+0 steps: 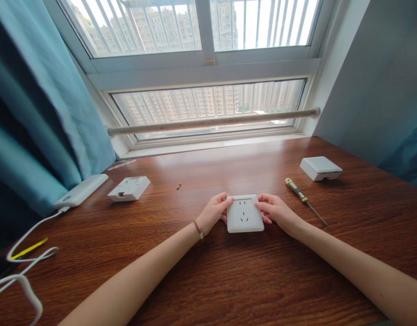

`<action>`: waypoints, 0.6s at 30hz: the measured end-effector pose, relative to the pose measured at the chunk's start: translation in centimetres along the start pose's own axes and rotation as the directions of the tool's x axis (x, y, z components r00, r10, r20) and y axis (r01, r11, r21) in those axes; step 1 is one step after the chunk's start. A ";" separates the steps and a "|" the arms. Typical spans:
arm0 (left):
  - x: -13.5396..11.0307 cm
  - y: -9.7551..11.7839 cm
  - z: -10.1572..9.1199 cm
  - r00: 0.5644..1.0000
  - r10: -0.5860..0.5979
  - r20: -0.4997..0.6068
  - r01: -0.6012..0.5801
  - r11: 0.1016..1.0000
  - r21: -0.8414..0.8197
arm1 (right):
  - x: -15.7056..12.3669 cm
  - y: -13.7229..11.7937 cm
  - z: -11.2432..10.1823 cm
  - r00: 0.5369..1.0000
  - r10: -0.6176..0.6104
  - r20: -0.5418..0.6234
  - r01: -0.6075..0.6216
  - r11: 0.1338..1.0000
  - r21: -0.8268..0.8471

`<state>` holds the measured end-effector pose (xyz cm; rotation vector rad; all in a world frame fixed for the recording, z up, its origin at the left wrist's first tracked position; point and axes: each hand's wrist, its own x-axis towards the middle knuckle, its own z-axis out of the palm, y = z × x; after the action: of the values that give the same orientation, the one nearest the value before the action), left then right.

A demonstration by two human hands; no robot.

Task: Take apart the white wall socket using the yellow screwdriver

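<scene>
Between my two hands is a white wall socket (244, 216), its face with the dark slots turned up toward me. My left hand (215, 209) grips its left edge, thumb on the front near the upper corner. On the opposite edge, my right hand (273, 209) pinches it the same way, fingers curled behind. The back of the socket is hidden. A screwdriver (297, 190) with a yellow and dark handle lies right of my right hand. Beyond my left hand, small screws (179, 186) lie on the table, too small to count surely.
A white box (129, 189) with a notched side sits at left, and another white box (321, 168) at back right. A white power bank (82, 190) with a white cable (25, 267) lies by the blue curtain (52, 90). The wooden table (208, 285) ends at the window.
</scene>
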<state>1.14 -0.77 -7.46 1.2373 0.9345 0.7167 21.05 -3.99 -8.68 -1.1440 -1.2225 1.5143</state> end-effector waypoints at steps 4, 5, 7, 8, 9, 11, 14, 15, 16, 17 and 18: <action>0.0 -0.1 0.1 1.000 0.004 0.031 -0.005 1.000 0.023 | 0.0 0.1 0.1 1.000 -0.004 -0.017 0.004 1.000 -0.003; -0.1 -0.1 0.1 0.999 0.009 0.033 -0.010 1.000 0.028 | 0.0 0.1 0.1 1.000 -0.005 -0.014 0.005 1.000 -0.004; -0.1 -0.2 0.1 0.999 0.017 0.036 -0.018 0.999 0.036 | 0.0 0.1 0.1 1.000 -0.005 -0.004 0.005 1.000 -0.002; -0.1 -0.2 0.1 0.999 0.019 0.036 -0.021 0.999 0.039 | 0.0 0.1 0.0 1.000 -0.006 0.003 0.006 1.000 -0.001; -0.1 -0.3 0.0 0.999 0.021 0.035 -0.022 0.999 0.042 | 0.0 0.1 0.0 1.000 -0.007 0.008 0.007 1.000 -0.001; 0.0 -0.4 0.0 0.999 0.022 0.033 -0.023 0.999 0.045 | 0.0 0.2 -0.1 1.000 -0.009 0.014 0.009 1.000 -0.003; 0.1 -0.5 -0.1 0.999 0.018 0.030 -0.019 0.999 0.045 | 0.1 0.3 -0.1 1.000 -0.007 0.019 0.007 1.000 0.002; 0.1 -0.5 -0.1 0.999 0.016 0.029 -0.017 0.999 0.043 | 0.1 0.3 -0.1 1.000 -0.005 0.021 0.005 1.000 0.005; 0.1 -0.5 -0.1 1.000 0.014 0.028 -0.015 0.999 0.041 | 0.1 0.4 -0.1 1.000 -0.005 0.020 0.005 1.000 0.007; 0.1 -0.5 -0.1 1.000 0.015 0.026 -0.016 0.999 0.038 | 0.0 0.4 -0.1 1.000 -0.008 0.017 0.008 1.000 0.008; 0.1 -0.5 -0.1 1.000 0.018 0.023 -0.019 0.999 0.035 | 0.0 0.3 0.0 1.000 -0.014 0.012 0.014 1.000 0.006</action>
<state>1.11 -0.75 -8.01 1.2840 0.9220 0.7020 21.05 -4.00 -9.01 -1.1214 -1.2310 1.5152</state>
